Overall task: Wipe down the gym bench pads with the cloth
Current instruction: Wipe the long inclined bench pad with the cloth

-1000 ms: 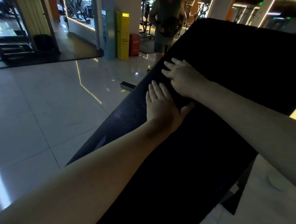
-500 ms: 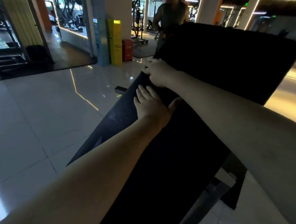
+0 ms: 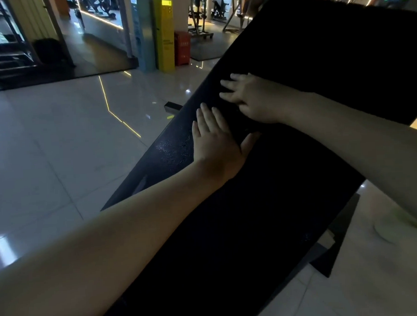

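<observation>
The black gym bench pad (image 3: 300, 177) runs diagonally from the near bottom to the far upper right, with wet speckles on its left side. My left hand (image 3: 215, 143) lies flat on the pad near its left edge, fingers straight and thumb spread out. Just beyond it, my right hand (image 3: 250, 100) presses down with fingers spread, pointing left. A dark fold shows between the two hands, but in this dim light I cannot make out whether it is a cloth.
Glossy white floor tiles (image 3: 57, 153) lie to the left. A yellow stand (image 3: 164, 34) and a red box (image 3: 182, 48) stand at the back, gym machines behind them. A black frame foot (image 3: 173, 106) sits left of the pad, and frame parts (image 3: 328, 255) at lower right.
My right hand, curled over the pad's left edge half a second ago, has come back onto the top surface with fingers spread. My left hand has stayed flat in about the same spot.
</observation>
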`<state>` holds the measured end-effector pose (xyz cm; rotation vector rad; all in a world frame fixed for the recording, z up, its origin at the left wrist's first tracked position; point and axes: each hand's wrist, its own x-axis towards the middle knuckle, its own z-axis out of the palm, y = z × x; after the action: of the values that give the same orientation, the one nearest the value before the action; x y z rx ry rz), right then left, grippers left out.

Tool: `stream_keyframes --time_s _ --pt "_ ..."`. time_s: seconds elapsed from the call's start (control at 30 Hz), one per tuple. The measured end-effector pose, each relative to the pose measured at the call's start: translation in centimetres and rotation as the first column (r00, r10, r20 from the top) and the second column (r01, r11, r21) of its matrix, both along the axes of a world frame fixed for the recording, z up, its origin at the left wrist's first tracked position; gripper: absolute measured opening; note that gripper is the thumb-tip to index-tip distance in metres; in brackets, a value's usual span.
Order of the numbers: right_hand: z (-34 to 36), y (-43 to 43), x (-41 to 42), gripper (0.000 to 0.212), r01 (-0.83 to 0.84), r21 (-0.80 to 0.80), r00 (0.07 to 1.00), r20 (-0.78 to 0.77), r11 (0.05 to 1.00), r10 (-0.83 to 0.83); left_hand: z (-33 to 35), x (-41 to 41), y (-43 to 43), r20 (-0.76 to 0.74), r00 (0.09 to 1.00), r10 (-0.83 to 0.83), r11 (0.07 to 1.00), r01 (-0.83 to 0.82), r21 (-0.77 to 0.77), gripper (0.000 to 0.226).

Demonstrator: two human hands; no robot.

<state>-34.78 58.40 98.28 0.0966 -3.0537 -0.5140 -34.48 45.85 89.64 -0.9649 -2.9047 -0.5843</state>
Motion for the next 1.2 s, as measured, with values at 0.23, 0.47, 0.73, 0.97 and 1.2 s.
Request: stream_keyframes --time_s 0.23,0.47,0.73,0.97,1.2 --pt "-0.4 -1.5 -6.2 0.051 -0.011 -0.019 0.999 -0.053 1.0 0.01 0.0 -0.3 0.1 0.001 1.0 0.009 1.0 -0.009 0.016 0.103" --pt "-0.8 -4.3 -5.2 0.049 0.082 0.028 0.992 -0.095 0.996 -0.079 0.9 0.4 -0.4 0.06 0.997 0.041 0.998 -0.038 -0.052 0.098" --pt "-1.5 -2.6 3.1 0.054 0.084 -0.105 0.995 -0.044 0.991 -0.089 0.5 0.6 -1.9 0.016 1.0 -0.019 0.992 0.021 -0.127 0.093" --pt "-1.1 -1.6 5.1 0.053 0.044 -0.14 0.999 -0.011 0.989 -0.046 0.0 0.5 -1.7 0.021 0.999 -0.04 0.995 0.042 -0.088 0.096" --pt "-0.7 -2.4 -0.2 0.051 0.058 -0.079 0.996 -0.063 0.995 -0.063 -0.4 0.0 -1.7 0.04 0.998 -0.052 0.998 0.054 -0.036 0.105"
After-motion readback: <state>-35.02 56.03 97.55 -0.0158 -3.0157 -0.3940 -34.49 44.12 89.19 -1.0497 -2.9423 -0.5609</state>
